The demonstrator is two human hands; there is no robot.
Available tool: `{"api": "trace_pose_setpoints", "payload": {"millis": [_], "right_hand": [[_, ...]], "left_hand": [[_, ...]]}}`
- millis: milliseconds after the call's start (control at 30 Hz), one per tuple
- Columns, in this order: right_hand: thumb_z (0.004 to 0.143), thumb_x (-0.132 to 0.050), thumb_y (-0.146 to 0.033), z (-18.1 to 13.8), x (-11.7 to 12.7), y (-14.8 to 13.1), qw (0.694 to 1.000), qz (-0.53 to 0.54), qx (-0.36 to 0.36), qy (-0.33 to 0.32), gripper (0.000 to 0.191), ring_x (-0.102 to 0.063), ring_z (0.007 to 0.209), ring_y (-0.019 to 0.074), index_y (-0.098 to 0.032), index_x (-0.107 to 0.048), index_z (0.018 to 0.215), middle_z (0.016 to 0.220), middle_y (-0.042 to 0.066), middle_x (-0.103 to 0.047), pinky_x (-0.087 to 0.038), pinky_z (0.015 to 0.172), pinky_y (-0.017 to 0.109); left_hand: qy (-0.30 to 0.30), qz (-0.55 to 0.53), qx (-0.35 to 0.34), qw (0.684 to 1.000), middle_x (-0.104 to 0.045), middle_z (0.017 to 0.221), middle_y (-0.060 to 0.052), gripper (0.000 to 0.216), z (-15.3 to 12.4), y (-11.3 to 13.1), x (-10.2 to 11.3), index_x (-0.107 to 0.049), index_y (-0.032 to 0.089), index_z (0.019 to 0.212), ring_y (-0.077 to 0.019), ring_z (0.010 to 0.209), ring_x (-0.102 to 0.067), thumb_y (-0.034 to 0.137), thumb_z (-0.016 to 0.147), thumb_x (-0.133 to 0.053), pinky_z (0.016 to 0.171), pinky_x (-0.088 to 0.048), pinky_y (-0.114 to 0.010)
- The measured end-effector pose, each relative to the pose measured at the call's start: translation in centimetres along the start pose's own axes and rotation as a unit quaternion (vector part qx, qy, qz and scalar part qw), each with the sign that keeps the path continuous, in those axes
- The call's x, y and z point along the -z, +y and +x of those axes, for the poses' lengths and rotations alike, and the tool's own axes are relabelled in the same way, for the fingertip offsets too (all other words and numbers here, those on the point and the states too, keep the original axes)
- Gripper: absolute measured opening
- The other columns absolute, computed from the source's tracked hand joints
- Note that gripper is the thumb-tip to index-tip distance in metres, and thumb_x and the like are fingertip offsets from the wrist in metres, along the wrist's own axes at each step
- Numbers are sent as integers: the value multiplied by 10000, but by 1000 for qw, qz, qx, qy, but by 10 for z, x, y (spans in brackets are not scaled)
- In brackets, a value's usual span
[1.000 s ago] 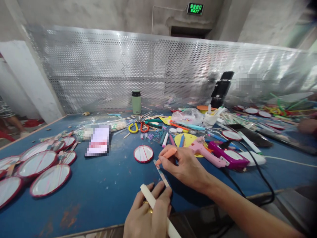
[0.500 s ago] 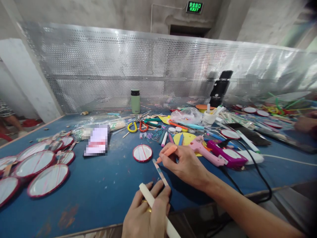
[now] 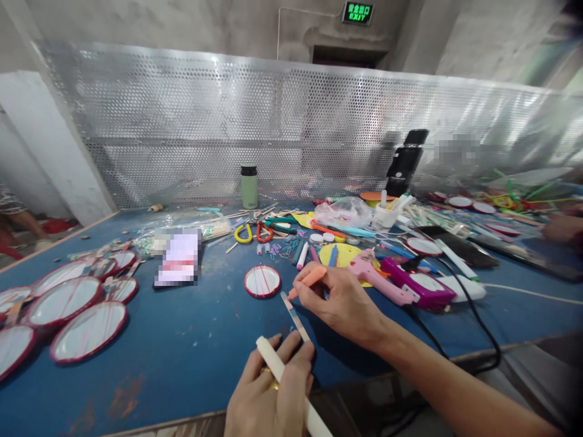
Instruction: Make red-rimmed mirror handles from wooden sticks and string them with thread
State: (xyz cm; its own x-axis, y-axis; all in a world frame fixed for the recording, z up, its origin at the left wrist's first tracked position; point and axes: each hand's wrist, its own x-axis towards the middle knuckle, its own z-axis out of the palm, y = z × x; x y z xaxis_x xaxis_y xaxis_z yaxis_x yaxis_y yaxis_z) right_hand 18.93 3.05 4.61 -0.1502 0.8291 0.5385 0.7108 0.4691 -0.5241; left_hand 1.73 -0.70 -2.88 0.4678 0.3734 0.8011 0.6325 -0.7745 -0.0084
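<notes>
My right hand is closed around an orange marker, its tip at the far end of a narrow craft stick. The stick carries bands of pale colour. My left hand pinches the near end of that stick in its fingertips. A thick cream-coloured rod, like a marker, lies across the same hand, tucked by the thumb. Just beyond the stick, a small round white disc with a red rim and pink lines rests on the blue table.
Several red-rimmed discs lie at left, near a phone. A pink glue gun and a purple device with black cables sit at right. Behind are a green bottle, pliers and scattered markers. Another person's hand shows far right.
</notes>
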Motion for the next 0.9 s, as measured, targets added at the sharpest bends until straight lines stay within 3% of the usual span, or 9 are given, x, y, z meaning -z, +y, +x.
{"api": "trace_pose_setpoints", "payload": {"millis": [433, 600, 767, 900], "right_hand": [[848, -554, -166, 0, -2, 0, 1000, 15, 8, -13, 160, -535, 557, 76, -184, -649, 720, 721, -33, -673, -382, 529, 208], [845, -555, -163, 0, -2, 1, 1000, 13, -4, -6, 169, -570, 592, 90, -185, -646, 704, 752, -19, -682, -400, 546, 214], [828, -570, -167, -1, -1, 1, 1000, 19, -10, 3, 156, -591, 596, 100, -186, -630, 685, 754, -17, -688, -407, 533, 218], [832, -568, -178, -1, -1, 1, 1000, 15, -15, -4, 156, -596, 602, 104, -185, -640, 695, 749, -16, -688, -413, 536, 222]], "left_hand": [[-27, 14, -16, 999, -735, 1127, -25, 305, -1, -4, -1, -586, 164, 1193, -177, 1015, -706, 160, 1000, -349, 831, -609, -287], [-20, 18, -71, 997, -741, 1106, -31, 308, 0, -10, -2, -590, 127, 1178, -177, 975, -720, 160, 1002, -340, 807, -615, -283], [-38, 25, -41, 998, -731, 1132, -19, 311, 0, -7, 1, -564, 151, 1197, -160, 1019, -703, 179, 1020, -310, 824, -611, -295], [-24, 29, -62, 997, -742, 1106, -17, 314, 0, -9, 0, -577, 137, 1179, -158, 984, -716, 168, 1017, -310, 812, -612, -283]]}}
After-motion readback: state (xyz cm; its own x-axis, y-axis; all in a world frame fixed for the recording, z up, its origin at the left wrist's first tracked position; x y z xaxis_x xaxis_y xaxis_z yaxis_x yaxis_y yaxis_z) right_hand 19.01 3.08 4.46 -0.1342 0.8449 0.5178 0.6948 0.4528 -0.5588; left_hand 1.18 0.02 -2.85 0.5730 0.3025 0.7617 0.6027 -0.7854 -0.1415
